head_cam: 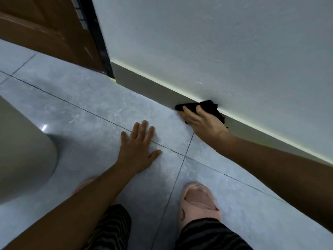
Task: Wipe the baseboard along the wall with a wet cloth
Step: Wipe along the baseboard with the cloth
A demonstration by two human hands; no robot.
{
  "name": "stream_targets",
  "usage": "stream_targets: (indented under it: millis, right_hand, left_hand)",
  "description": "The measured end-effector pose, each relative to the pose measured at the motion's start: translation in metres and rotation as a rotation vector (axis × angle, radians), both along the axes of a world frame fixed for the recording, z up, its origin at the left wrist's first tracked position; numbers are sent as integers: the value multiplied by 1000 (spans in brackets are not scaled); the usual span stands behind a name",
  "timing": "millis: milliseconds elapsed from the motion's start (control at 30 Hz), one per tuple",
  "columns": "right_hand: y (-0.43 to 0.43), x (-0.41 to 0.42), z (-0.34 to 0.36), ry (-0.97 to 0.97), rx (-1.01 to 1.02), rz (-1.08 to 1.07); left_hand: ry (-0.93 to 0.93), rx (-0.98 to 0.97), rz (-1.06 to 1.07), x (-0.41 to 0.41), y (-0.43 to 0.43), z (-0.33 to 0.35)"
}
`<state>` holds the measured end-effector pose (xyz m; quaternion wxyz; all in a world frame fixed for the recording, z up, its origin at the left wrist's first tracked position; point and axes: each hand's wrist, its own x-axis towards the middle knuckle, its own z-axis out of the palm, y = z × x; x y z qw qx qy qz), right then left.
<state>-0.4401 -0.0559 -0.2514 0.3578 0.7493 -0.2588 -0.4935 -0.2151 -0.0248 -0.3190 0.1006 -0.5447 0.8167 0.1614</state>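
Note:
A grey baseboard (pixel 144 83) runs along the foot of the white wall (pixel 216 42), from the door frame down to the right edge. My right hand (pixel 203 121) presses a black cloth (pixel 207 106) flat against the baseboard near the middle of the view; the cloth bunches above and beside my fingers and touches the wall's lower edge. My left hand (pixel 137 148) lies flat on the tiled floor (pixel 81 112), fingers spread, holding nothing, about a hand's width left of the cloth.
A brown wooden door (pixel 45 27) with a dark frame (pixel 100 42) stands at the top left, where the baseboard ends. A pale rounded object (pixel 23 150) sits on the floor at the left. My pink slipper (pixel 198 201) and striped trouser legs are at the bottom.

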Motion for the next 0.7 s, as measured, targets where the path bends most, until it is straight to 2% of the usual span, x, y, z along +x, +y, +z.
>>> stream_targets:
  millis: [233,367,700]
  right_hand:
    - [-42,50,2,-163,-45,35]
    - [-54,74,1,-149,-37,59]
    - [-7,8,-2,-179,33,-109]
  left_hand:
    - [1,22,-3,2,-3,-2]
    - [5,-8,6,2,1,-7]
    - [81,-79,62,-5,8,-17]
